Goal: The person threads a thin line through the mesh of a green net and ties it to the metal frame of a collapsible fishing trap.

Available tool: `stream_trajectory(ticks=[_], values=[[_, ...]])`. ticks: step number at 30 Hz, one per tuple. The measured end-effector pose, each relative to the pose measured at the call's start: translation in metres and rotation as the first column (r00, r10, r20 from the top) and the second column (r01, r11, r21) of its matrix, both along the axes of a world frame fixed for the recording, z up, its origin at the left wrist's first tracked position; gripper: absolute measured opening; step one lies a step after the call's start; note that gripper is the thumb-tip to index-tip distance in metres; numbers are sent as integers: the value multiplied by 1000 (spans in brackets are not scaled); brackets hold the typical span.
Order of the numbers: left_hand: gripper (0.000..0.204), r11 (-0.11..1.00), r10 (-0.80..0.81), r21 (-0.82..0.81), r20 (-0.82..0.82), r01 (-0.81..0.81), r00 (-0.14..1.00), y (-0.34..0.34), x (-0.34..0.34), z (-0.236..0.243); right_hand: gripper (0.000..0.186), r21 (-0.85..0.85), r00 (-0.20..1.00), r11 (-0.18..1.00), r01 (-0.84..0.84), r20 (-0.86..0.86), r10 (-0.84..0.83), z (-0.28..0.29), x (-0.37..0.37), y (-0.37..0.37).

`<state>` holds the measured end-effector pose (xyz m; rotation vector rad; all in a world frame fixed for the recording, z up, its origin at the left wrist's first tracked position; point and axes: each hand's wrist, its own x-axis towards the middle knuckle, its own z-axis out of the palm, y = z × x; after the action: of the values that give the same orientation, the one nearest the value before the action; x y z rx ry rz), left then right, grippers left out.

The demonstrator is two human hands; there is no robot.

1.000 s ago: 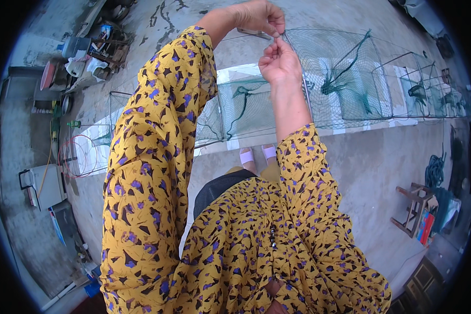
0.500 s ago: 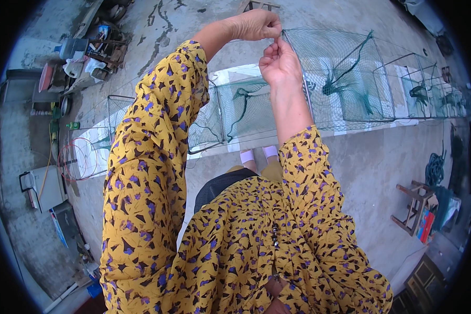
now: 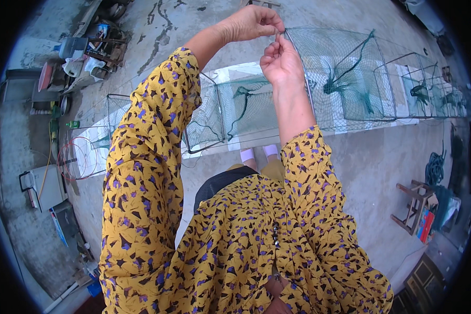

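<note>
A long collapsible trap of green netting (image 3: 361, 78) on metal frames stretches left to right before me, with dark green cords and funnels inside. My left hand (image 3: 254, 23) pinches at the top corner of one upright frame (image 3: 299, 57), fingertips bent down onto it. Just below, my right hand (image 3: 280, 65) is palm up with curled fingers, its thumb and forefinger pinched at that same corner, nearly touching the left fingertips. What exactly sits between the fingertips is too small to make out. Red wire rings (image 3: 76, 157) show at the trap's left end.
Pale striped sheeting (image 3: 89, 131) lies under the trap on concrete. Clutter with a pink basin (image 3: 48, 76) and blue jug (image 3: 68, 48) lines the left wall. A wooden stool (image 3: 416, 206) and dark green rope (image 3: 434, 167) are at right; my sandalled feet (image 3: 248, 157) are below.
My left wrist and forearm have shifted slightly down and left since a second ago, the fingers staying at the frame corner. My right hand has hardly moved.
</note>
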<state>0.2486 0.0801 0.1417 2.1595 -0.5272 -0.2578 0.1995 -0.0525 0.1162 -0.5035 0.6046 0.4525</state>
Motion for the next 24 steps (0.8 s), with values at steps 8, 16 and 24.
stream_trajectory(ticks=[8,16,24], values=[[14,999,33,-25,-42,-34,999,-3,0,8,10,20,1000,1000,-6,11,5,-1,0,0],[6,997,-61,36,-258,72,964,-11,21,19,9,29,998,999,17,-55,-15,-1,3,-3],[5,941,-158,264,-206,211,966,-15,23,39,9,45,994,999,31,-102,-26,3,2,-1]])
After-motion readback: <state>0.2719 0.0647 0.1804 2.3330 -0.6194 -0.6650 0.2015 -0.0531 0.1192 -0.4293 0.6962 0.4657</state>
